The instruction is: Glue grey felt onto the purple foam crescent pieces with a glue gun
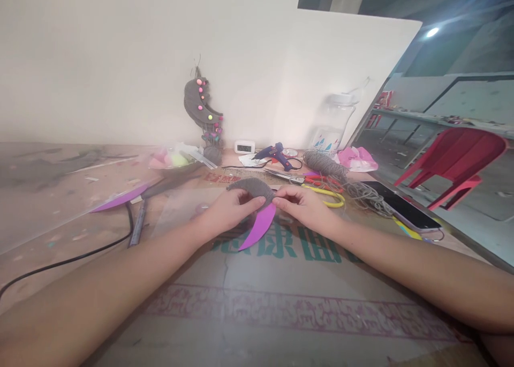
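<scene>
1 part-wrapped crescent (pixel 257 188) pinched between left grip (pixel 228 212), right grip (pixel 303 205).

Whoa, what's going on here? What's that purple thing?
A person's left hand holds a curved purple piece partly covered in gray yarn. The right hand pinches at its edge, near where the yarn meets bare purple. The pointed purple end is uncovered. Behind, a gray crescent with colorful balls hangs against a white panel.
</scene>
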### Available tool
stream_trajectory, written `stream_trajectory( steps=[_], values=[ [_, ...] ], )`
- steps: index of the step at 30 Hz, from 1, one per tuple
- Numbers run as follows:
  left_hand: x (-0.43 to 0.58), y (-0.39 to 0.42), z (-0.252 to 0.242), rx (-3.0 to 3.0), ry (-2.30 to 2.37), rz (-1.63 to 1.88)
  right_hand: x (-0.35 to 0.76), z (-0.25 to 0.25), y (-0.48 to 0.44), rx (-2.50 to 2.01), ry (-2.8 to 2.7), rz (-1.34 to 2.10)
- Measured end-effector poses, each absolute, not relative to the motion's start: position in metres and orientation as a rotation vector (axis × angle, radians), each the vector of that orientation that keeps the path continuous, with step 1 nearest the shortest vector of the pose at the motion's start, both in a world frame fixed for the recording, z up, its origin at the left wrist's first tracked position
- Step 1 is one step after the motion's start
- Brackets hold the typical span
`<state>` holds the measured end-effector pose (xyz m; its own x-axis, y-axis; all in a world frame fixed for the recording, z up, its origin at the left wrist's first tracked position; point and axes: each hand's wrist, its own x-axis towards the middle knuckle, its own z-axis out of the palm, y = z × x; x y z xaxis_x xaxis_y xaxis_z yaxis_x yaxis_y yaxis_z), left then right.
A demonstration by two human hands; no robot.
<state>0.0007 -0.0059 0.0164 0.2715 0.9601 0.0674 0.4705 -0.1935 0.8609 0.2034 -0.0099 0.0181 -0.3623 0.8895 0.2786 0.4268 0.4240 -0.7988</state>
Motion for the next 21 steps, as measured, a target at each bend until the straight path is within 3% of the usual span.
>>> stream_trajectory(
  steps=[6,21],
  values=[
    [0.0007,-0.0077,0.0188,1.885,1.233,0.751,0.2033,0.0199,-0.0120,-1.134,-1.921,0.979],
    [-0.0029,-0.0084,0.0189,1.945,1.180,0.678,0.2052,0.0196,-0.0123,-1.106,-1.921,0.982]
  ],
)
